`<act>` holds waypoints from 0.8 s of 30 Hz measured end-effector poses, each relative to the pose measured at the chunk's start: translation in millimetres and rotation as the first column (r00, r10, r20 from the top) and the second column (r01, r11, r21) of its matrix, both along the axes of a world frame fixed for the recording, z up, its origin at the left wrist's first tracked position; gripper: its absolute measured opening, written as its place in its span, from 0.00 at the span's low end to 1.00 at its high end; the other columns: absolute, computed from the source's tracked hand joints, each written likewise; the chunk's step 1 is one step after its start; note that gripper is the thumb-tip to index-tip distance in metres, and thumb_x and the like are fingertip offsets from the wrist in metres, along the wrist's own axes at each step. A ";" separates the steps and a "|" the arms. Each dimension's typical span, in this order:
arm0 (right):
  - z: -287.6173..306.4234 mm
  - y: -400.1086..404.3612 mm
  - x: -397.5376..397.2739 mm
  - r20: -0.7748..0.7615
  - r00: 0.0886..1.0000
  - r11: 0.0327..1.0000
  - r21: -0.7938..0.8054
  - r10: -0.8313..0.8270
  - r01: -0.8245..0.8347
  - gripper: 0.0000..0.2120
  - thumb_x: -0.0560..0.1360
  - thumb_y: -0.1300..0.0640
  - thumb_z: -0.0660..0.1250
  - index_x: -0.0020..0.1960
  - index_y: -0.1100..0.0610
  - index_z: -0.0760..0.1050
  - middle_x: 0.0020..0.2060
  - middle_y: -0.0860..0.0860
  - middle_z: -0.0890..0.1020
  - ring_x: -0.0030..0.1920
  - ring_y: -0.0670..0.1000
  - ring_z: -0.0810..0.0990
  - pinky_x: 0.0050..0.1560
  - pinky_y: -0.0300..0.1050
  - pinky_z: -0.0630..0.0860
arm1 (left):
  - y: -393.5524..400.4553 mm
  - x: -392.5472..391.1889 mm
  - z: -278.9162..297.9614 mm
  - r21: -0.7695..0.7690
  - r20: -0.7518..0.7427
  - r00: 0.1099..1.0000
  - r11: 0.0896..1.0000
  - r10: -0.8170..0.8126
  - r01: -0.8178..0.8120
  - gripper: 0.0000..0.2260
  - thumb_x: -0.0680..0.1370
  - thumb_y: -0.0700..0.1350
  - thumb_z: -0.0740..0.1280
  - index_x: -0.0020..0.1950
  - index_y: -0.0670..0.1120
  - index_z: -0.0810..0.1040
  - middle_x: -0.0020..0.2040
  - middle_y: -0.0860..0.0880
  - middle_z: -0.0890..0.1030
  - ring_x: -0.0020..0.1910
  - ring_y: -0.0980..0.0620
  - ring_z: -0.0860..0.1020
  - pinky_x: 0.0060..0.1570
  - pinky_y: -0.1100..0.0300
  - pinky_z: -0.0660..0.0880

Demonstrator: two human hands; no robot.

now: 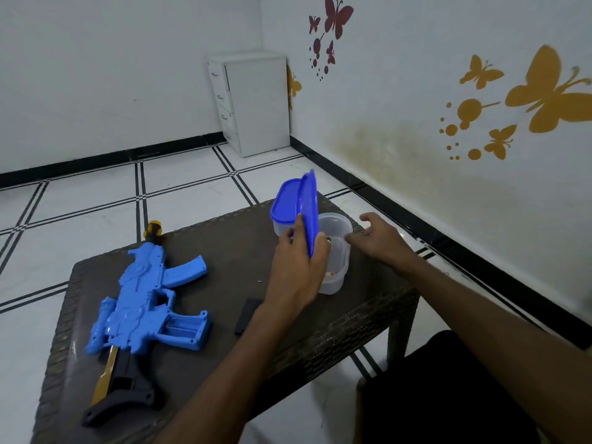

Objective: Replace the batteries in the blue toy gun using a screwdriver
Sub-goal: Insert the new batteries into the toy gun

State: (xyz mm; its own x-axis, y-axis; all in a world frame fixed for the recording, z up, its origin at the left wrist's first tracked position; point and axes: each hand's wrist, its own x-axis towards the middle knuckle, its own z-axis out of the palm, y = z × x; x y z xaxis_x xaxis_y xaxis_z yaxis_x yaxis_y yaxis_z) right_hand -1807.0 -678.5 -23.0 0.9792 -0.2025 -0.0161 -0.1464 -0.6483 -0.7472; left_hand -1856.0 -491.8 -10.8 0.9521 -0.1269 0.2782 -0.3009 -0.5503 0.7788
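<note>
The blue toy gun (pixel 145 299) lies on the left half of the brown wicker table (pixel 224 238), its battery compartment (pixel 184 328) uncovered. A black cover plate (pixel 246 315) lies beside my left wrist. My left hand (pixel 296 261) holds a blue lid (pixel 309 209) upright on its edge, over an open clear plastic container (pixel 336 251) with small items at its bottom. My right hand (pixel 379 237) hovers with relaxed fingers at the container's right rim. No screwdriver is visible.
A second clear container with a blue lid (pixel 283 205) stands just behind the open one. A tiny screw-like speck (pixel 259 281) lies on the table. A white drawer cabinet (pixel 253 104) stands in the far corner. The right wall is close to the table.
</note>
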 end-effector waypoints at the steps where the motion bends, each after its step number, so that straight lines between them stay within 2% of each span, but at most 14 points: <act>1: -0.3 2.4 -2.1 -0.079 0.997 0.999 0.042 0.000 0.003 0.28 0.75 0.48 0.69 0.70 0.55 0.65 0.56 0.59 0.81 0.52 0.57 0.83 0.51 0.54 0.82 | 5.8 -3.4 0.4 -0.056 -0.039 0.999 0.998 -0.006 0.004 0.19 0.82 0.57 0.53 0.70 0.51 0.67 0.55 0.53 0.70 0.50 0.55 0.73 0.43 0.64 0.67; 2: 0.3 5.0 -3.6 -0.137 0.990 0.996 0.090 0.025 -0.013 0.25 0.76 0.48 0.68 0.68 0.56 0.66 0.49 0.59 0.83 0.43 0.57 0.85 0.45 0.52 0.83 | 11.7 -7.1 3.5 -0.127 -0.084 0.996 0.992 -0.018 0.007 0.15 0.82 0.56 0.53 0.61 0.50 0.73 0.50 0.49 0.74 0.46 0.54 0.73 0.42 0.62 0.68; 4: 1.7 8.3 -5.1 -0.151 0.984 0.993 0.087 0.096 -0.083 0.18 0.77 0.50 0.67 0.61 0.59 0.70 0.39 0.59 0.84 0.34 0.57 0.85 0.37 0.50 0.84 | 20.9 -12.5 7.9 -0.253 -0.195 0.979 0.968 -0.056 0.005 0.16 0.82 0.55 0.53 0.50 0.46 0.74 0.47 0.42 0.77 0.43 0.50 0.75 0.43 0.55 0.72; 6: 4.3 7.7 -4.3 -0.114 0.985 0.991 0.026 0.132 -0.130 0.13 0.77 0.54 0.67 0.56 0.62 0.74 0.37 0.59 0.84 0.34 0.57 0.85 0.38 0.51 0.84 | 27.1 -15.8 12.3 -0.345 -0.337 0.935 0.938 -0.107 -0.017 0.14 0.83 0.56 0.52 0.43 0.52 0.72 0.46 0.43 0.76 0.48 0.42 0.77 0.52 0.47 0.76; 7: 6.3 4.5 -3.4 -0.102 0.986 0.991 -0.002 0.133 -0.134 0.11 0.77 0.55 0.67 0.54 0.63 0.75 0.38 0.59 0.84 0.34 0.58 0.85 0.39 0.53 0.84 | 28.2 -14.9 13.2 -0.381 -0.394 0.911 0.924 -0.125 -0.038 0.13 0.83 0.55 0.51 0.42 0.55 0.69 0.45 0.45 0.75 0.50 0.39 0.77 0.57 0.43 0.75; 8: 8.4 0.5 -2.4 -0.096 0.987 0.990 -0.032 0.131 -0.134 0.10 0.76 0.56 0.66 0.52 0.63 0.76 0.39 0.59 0.84 0.36 0.58 0.85 0.40 0.54 0.84 | 29.5 -13.3 12.7 -0.404 -0.444 0.886 0.913 -0.135 -0.064 0.12 0.83 0.55 0.51 0.43 0.56 0.69 0.45 0.47 0.75 0.50 0.40 0.77 0.59 0.41 0.74; 10: 13.8 -10.1 -3.3 -0.084 0.990 0.991 -0.067 0.114 -0.120 0.07 0.75 0.56 0.66 0.46 0.61 0.76 0.40 0.59 0.82 0.39 0.58 0.84 0.40 0.53 0.84 | 28.1 -9.2 10.4 -0.435 -0.548 0.821 0.893 -0.163 -0.114 0.11 0.83 0.55 0.51 0.53 0.52 0.69 0.49 0.46 0.78 0.54 0.42 0.79 0.61 0.41 0.75; 13: 21.8 -25.1 -5.6 -0.063 0.993 0.995 -0.002 0.101 -0.101 0.08 0.75 0.59 0.64 0.39 0.61 0.74 0.38 0.62 0.80 0.38 0.59 0.84 0.35 0.49 0.82 | 17.8 -3.4 2.7 -0.476 -0.662 0.714 0.864 -0.228 -0.166 0.12 0.83 0.49 0.54 0.62 0.44 0.70 0.54 0.41 0.80 0.54 0.43 0.80 0.55 0.47 0.79; 16: 25.3 -29.6 -7.0 -0.108 0.986 0.992 -0.010 0.125 -0.127 0.08 0.76 0.59 0.64 0.42 0.64 0.76 0.39 0.60 0.81 0.37 0.56 0.84 0.34 0.46 0.82 | 2.7 3.1 -5.9 -0.471 -0.708 0.649 0.871 -0.279 -0.138 0.11 0.82 0.42 0.57 0.62 0.41 0.73 0.57 0.39 0.80 0.53 0.44 0.81 0.55 0.49 0.79; 18: 23.2 -29.4 -6.0 -0.134 0.983 0.992 -0.021 0.124 -0.128 0.10 0.76 0.58 0.65 0.46 0.67 0.76 0.40 0.61 0.82 0.38 0.57 0.85 0.33 0.44 0.82 | -7.1 6.3 -10.5 -0.474 -0.725 0.633 0.863 -0.269 -0.176 0.11 0.81 0.39 0.57 0.61 0.41 0.75 0.55 0.40 0.81 0.50 0.46 0.81 0.56 0.49 0.79; 20: 21.7 -26.3 -5.8 -0.149 0.980 0.990 -0.026 0.135 -0.141 0.10 0.77 0.58 0.65 0.47 0.66 0.77 0.39 0.60 0.82 0.37 0.56 0.85 0.33 0.43 0.82 | -14.6 7.3 -9.4 -0.538 -0.713 0.641 0.809 -0.285 -0.239 0.11 0.83 0.42 0.57 0.59 0.43 0.77 0.53 0.42 0.83 0.51 0.47 0.82 0.60 0.48 0.77; 22: 20.9 -23.4 -4.7 -0.161 0.975 0.986 -0.036 0.152 -0.160 0.10 0.77 0.56 0.65 0.48 0.64 0.77 0.39 0.59 0.83 0.37 0.55 0.84 0.35 0.42 0.82 | -21.4 7.9 -5.0 -0.575 -0.692 0.662 0.774 -0.287 -0.266 0.17 0.84 0.52 0.53 0.59 0.47 0.78 0.55 0.43 0.83 0.56 0.45 0.81 0.63 0.48 0.75; 24: 20.2 -21.2 -3.6 -0.169 0.972 0.984 -0.036 0.164 -0.173 0.10 0.77 0.56 0.65 0.49 0.64 0.77 0.40 0.59 0.83 0.38 0.56 0.85 0.37 0.44 0.83 | -27.3 8.8 -3.7 -0.541 -0.677 0.688 0.810 -0.262 -0.224 0.24 0.82 0.61 0.47 0.62 0.50 0.76 0.58 0.45 0.82 0.59 0.46 0.79 0.65 0.49 0.73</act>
